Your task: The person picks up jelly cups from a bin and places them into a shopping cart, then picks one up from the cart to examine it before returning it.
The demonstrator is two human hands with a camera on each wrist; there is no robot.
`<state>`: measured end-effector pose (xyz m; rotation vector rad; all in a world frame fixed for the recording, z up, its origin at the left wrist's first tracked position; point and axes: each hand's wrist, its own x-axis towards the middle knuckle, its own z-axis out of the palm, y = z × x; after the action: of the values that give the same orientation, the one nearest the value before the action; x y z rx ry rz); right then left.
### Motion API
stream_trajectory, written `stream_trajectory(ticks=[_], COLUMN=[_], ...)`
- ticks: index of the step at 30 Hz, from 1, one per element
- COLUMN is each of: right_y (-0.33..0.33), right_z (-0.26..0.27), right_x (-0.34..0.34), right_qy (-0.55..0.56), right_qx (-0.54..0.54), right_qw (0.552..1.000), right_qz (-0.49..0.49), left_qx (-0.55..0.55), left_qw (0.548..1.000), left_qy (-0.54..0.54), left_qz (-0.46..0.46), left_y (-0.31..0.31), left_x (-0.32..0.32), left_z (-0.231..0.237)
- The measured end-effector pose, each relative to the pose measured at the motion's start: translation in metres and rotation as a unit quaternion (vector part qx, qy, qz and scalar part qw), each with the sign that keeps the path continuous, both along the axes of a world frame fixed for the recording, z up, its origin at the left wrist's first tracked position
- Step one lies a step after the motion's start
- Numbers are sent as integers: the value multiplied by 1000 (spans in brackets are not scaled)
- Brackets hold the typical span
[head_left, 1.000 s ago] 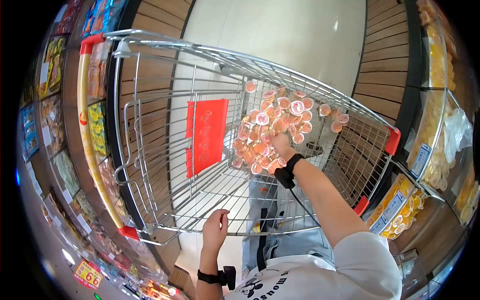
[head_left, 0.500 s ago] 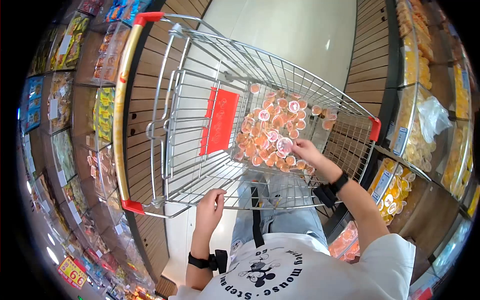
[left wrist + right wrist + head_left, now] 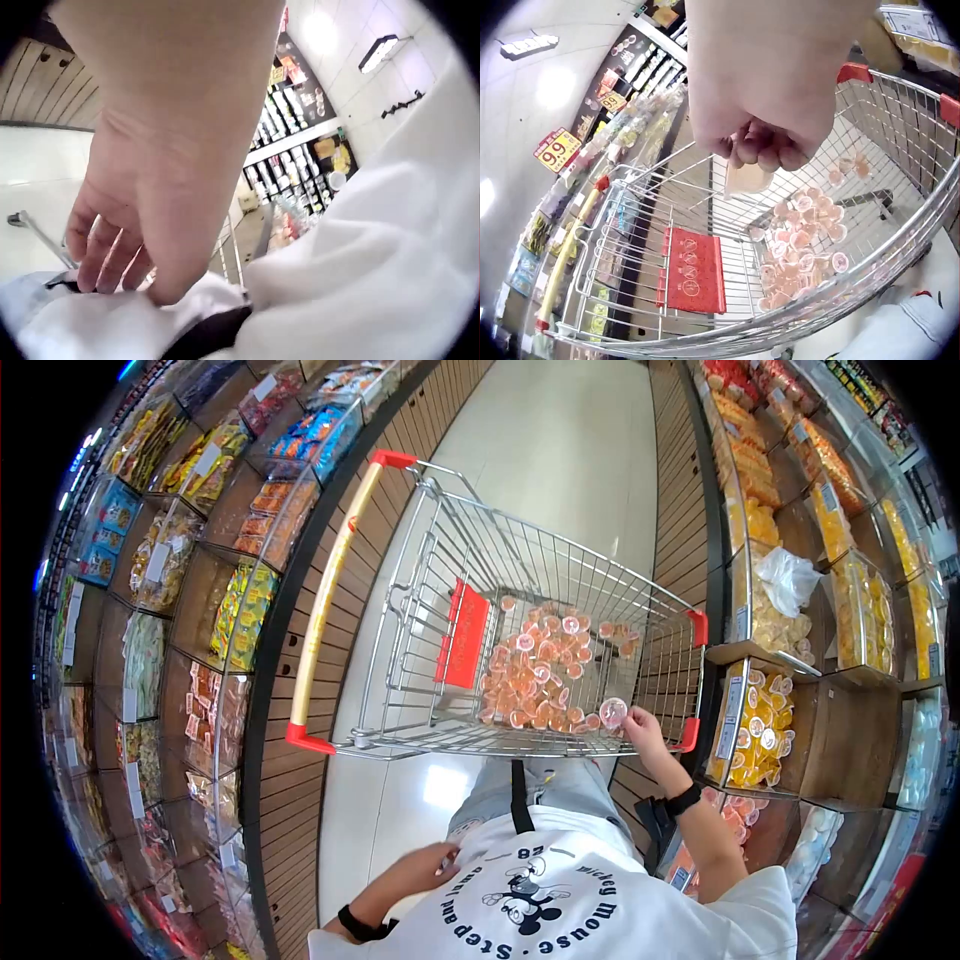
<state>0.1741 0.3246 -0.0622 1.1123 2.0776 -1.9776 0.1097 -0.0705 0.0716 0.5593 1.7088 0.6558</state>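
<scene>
Your right hand [image 3: 648,735] pinches the cup [image 3: 613,712] over the cart [image 3: 463,643]: squeeze lightly, your left hand [image 3: 415,868] loose outside it.

Peach-orange jelly cups [image 3: 535,672] with white-rimmed lids glow against the silver wire grid of a shopping cart [image 3: 470,746]; a pink-and-white lid marks the single cup [image 3: 613,712] in the right fingers [image 3: 638,724] near the cart's edge. Red caps [image 3: 698,628] brighten the cart's corners, a cream-yellow handle [image 3: 333,585] one end, and a red panel [image 3: 463,640] bears pale circular print. The white T-shirt [image 3: 645,890] carries black lettering and a black-and-white cartoon mouse [image 3: 527,900], above light-blue jeans [image 3: 592,790].
</scene>
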Motion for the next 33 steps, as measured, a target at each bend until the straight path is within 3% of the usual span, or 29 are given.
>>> stream_trajectory(ticks=[3, 5, 9, 10, 13, 17, 21, 26, 33], right_y=[-25, -40, -62, -65, -75, -89, -90, -90, -116], right_z=[24, 37, 56, 53, 54, 73, 96, 111, 149], right_x=[2, 7, 23, 31, 47, 54, 48, 33, 51], right_qy=[15, 34, 50, 65, 75, 65, 118, 136, 211], right_qx=[-21, -76, -42, -63, -78, -65, -51, -17, -176], right_qw=[999, 995, 994, 992, 988, 988, 986, 989, 954], right_qz=[-30, -63, -87, -91, -112, -121, -105, -59, -117], left_qx=[70, 29, -127, -88, -73, -52, -45, -56, -63], left_qw=[995, 988, 959, 960, 991, 997, 998, 991, 982], left_qy=[60, 146, 253, 265, 112, 37, 39, 80, 115], left_qz=[47, 40, 5, 4, 9, 31, -13, -94, -138], left_y=[-34, -45, -52, -59, -78, -105, -99, -78, -76], left_x=[27, 42, 62, 63, 61, 72, 62, 55, 55], left_z=[-5, -3, -13, -15, 4, 28, 24, -12, -22])
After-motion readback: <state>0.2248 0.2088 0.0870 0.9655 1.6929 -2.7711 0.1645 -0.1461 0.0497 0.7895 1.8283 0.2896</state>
